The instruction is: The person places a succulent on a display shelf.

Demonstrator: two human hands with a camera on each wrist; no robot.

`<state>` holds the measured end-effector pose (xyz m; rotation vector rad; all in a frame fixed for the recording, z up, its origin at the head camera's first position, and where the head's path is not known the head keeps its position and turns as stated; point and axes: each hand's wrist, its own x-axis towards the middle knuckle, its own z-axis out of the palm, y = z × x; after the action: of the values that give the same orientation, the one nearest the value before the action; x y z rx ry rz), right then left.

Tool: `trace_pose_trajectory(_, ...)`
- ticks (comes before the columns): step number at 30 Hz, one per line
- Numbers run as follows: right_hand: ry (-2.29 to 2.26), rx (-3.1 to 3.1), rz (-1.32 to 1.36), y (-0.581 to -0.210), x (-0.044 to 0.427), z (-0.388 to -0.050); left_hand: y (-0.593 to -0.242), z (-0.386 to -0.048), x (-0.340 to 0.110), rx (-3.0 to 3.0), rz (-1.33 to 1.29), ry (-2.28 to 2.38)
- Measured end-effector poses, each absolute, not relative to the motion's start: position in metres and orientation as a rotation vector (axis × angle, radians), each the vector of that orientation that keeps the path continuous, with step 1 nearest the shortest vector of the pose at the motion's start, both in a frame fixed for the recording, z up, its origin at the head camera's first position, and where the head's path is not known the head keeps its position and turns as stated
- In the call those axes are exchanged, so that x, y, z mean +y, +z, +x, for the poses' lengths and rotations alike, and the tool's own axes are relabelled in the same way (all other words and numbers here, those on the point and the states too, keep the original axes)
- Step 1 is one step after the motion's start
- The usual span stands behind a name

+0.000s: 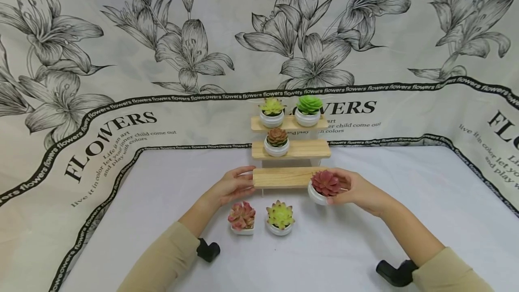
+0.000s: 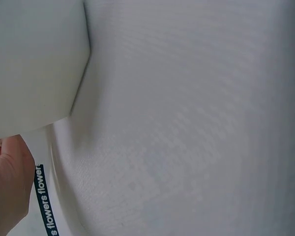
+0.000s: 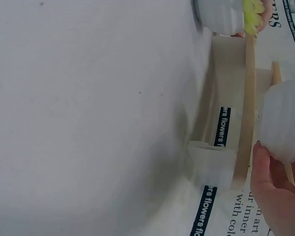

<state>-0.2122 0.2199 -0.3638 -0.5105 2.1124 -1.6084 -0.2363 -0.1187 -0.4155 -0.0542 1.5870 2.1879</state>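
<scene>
A three-step wooden stand has two potted succulents on top, yellow-green and green, and a brown one on its middle step. My right hand grips a white pot with a dark red succulent at the bottom step's right end; the right wrist view shows fingers against that pot. At the step's left end my left hand rests with its fingers on the edge. Its grip is mostly hidden in the left wrist view, behind a large white pot.
In front of the stand, a pink-red succulent in a square pot and a yellow-green one in a round pot stand on the white cloth. A flower-print cloth hangs behind the stand.
</scene>
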Motion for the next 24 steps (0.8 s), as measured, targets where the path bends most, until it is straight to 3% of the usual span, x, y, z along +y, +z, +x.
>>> trace_pose_trajectory(24, -1.682, 2.241, -0.401, -0.328, 0.214, -0.238, -0.415, -0.235, -0.119, 1.598, -0.045, 2.174)
